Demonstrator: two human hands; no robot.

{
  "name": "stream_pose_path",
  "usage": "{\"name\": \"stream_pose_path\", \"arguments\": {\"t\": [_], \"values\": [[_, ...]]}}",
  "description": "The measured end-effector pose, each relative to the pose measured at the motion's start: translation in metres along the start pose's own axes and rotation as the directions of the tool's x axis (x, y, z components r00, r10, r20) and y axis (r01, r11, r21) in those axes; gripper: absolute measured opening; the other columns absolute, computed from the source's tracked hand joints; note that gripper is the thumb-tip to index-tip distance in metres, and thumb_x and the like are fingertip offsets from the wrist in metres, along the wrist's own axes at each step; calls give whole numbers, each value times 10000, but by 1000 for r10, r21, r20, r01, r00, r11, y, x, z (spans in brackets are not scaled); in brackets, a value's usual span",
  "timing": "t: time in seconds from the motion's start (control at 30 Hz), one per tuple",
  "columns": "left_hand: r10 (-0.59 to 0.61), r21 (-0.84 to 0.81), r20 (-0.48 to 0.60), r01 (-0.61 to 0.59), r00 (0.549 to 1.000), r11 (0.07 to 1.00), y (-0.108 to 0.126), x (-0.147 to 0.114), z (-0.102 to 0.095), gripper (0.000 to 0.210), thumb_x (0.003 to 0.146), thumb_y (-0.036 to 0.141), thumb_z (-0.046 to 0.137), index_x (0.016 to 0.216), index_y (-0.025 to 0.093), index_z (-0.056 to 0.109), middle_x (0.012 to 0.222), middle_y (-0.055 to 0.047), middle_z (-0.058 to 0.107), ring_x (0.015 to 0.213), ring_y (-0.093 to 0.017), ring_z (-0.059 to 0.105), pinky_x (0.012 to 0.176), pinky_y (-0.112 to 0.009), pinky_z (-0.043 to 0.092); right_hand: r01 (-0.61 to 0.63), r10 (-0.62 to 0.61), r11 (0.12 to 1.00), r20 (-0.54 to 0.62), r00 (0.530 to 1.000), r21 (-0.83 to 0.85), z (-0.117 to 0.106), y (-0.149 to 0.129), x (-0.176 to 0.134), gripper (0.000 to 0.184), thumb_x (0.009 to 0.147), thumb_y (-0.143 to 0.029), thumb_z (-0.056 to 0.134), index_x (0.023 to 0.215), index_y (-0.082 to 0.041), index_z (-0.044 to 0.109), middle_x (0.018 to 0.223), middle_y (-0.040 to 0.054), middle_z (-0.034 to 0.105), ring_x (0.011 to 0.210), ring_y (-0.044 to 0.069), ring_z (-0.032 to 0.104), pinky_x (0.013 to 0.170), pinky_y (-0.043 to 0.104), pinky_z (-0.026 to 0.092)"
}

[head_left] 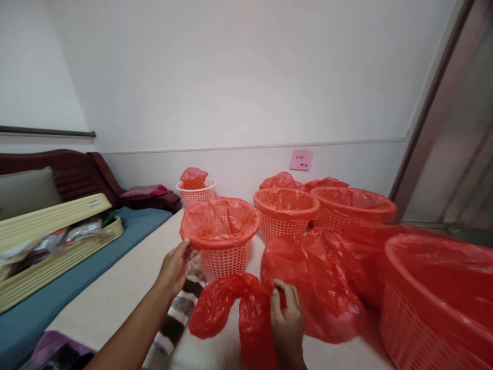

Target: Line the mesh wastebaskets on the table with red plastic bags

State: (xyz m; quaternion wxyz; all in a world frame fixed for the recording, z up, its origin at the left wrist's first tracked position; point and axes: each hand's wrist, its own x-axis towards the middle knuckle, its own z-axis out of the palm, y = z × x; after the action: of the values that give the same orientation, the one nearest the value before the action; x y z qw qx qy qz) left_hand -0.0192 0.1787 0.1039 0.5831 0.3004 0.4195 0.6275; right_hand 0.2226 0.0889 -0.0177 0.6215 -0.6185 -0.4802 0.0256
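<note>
One lined basket [225,262] is standing on the pale bedding [127,272]; fingertips of the left hand [177,267] are touching its rim, the fingers loosely parted, though whether they are gripping cannot be told. In front, the right hand [287,313] is pinching a red plastic bag [252,303] between thumb and fingers. Hard pulling would be risking a tear in thin film; uneven pushing at the rim, a tilt of the basket. Farther right, heaped red plastic [311,288] is lying close by, inviting tangles.
</note>
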Motion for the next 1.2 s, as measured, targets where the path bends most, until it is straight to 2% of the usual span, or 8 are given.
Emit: {"name": "stream_pose_path", "arguments": {"t": [0.1, 0.37, 0.5, 0.63, 0.77, 0.9, 1.07, 1.2], "values": [[-19, -35, -5, 19, 1000, 999, 2, 4, 5, 55, 873, 150, 576, 857, 133, 626, 745, -22, 671, 625, -92, 658, 641, -226, 589, -59, 59, 998, 7, 998, -15, 1, 3, 3, 300, 858, -359, 440, 1002, -162, 614, 982, 113, 633, 957, 262, 592, 871, 404, 452], [26, 22, -40, -25, 999, 999, 12, 5, 4, 125, 830, 90, 602, 718, 126, 560, 513, 24, 584, 396, -45, 536, 432, -128, 490, -233, 224, 972, 206, 953, 20, 8, 2, 2, 296, 808, -347, 414, 952, -184, 614, 998, 115, 633, 958, 274, 597, 890, 422, 439], [122, 115, -40, -117, 992, 986, 24, 5, 9, 100, 793, 128, 617, 719, 139, 551, 520, 21, 590, 434, -62, 564, 455, -142, 489, -230, 206, 973, 362, 909, 26, 14, 0, -5, 269, 799, -328, 424, 920, -182, 616, 964, 117, 651, 939, 267, 608, 864, 398, 454], [248, 238, 37, -249, 968, 939, 34, 8, 24, 122, 766, 237, 636, 754, 142, 561, 635, -14, 644, 569, -95, 621, 535, -181, 499, -221, 193, 975, 482, 855, 2, 21, -5, -12, 220, 797, -298, 427, 852, -187, 609, 921, 112, 651, 887, 252, 618, 829, 374, 464], [369, 382, 170, -406, 914, 830, 35, 8, 40, 203, 756, 351, 621, 743, 159, 555, 696, -3, 621, 666, -142, 608, 625, -266, 490, -241, 207, 970, 522, 828, -2, 24, -8, -14, 219, 802, -285, 429, 863, -177, 609, 951, 125, 662, 906, 249, 626, 844, 365, 463], [449, 524, 354, -572, 820, 631, 22, 3, 45, 170, 790, 349, 586, 718, 197, 559, 654, 37, 558, 645, -143, 505, 668, -286, 402, -230, 195, 973, 524, 829, 2, 24, -9, -15, 194, 798, -275, 437, 819, -189, 610, 906, 106, 677, 860, 233, 638, 805, 335, 472], [422, 620, 523, -670, 741, 409, 7, -2, 39, 137, 722, 181, 596, 591, 215, 574, 619, 8, 553, 689, -191, 471, 705, -310, 345, -212, 191, 977, 511, 838, -17, 25, -10, -17, 177, 760, -231, 457, 795, -194, 626, 876, 96, 695, 825, 238, 644, 765, 343, 480], [378, 618, 609, -716, 697, 325, 12, -8, 42, 65, 736, 171, 618, 721, 228, 648, 707, -14, 614, 682, -196, 519, 669, -297, 371, -214, 175, 976, 475, 862, 30, 26, -13, -19, 156, 759, -238, 476, 773, -212, 630, 831, 70, 700, 783, 235, 645, 733, 350, 486]]}}
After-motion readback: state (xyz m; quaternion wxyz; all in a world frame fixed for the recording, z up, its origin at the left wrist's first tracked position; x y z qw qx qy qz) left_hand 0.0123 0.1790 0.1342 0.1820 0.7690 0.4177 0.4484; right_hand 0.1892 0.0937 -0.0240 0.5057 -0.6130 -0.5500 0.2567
